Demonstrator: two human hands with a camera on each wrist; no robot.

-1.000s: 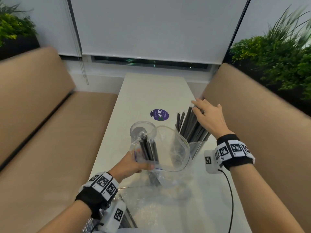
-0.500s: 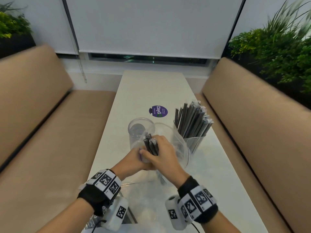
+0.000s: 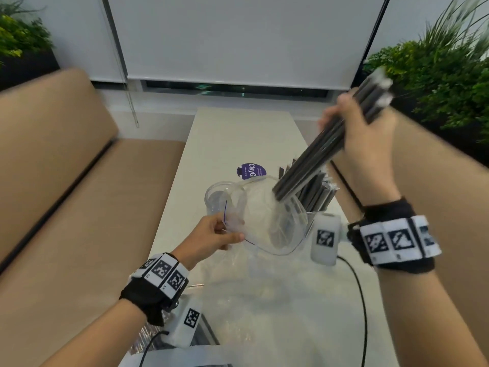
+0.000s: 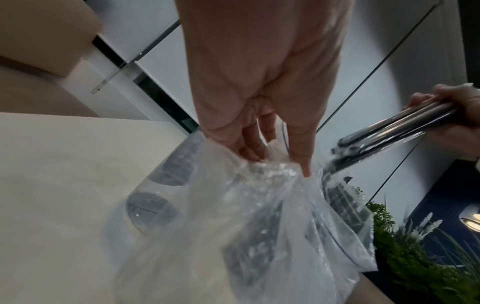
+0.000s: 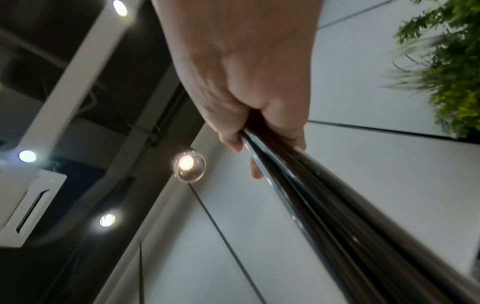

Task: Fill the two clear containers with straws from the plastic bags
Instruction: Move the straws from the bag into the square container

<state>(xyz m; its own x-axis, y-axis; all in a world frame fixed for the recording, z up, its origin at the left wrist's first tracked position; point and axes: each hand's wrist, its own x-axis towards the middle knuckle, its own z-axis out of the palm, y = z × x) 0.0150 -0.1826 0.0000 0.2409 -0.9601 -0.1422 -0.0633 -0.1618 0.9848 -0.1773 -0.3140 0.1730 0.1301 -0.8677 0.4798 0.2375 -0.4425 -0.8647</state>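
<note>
Straws (image 3: pixel 312 157) blurred, right hand (image 3: pixel 354 128) gripping

Even, soft indoor light; motion blur on raised hands — wide-angle edge distortion

Café or restaurant booth: tan padded benches (image 3: pixel 53 160) flank a narrow white table (image 3: pixel 238 133), with a roller blind (image 3: pixel 238 38), planter greenery (image 3: pixel 436 75) and recessed ceiling lights (image 5: pixel 119 7)

Crowded near end, open far end
The plastic bag (image 3: pixel 267 223), empty container (image 3: pixel 215 200) and full container (image 3: pixel 315 200) crowd the table (image 3: pixel 238 133); beyond the purple sticker (image 3: pixel 251 170) the top is bare.
</note>
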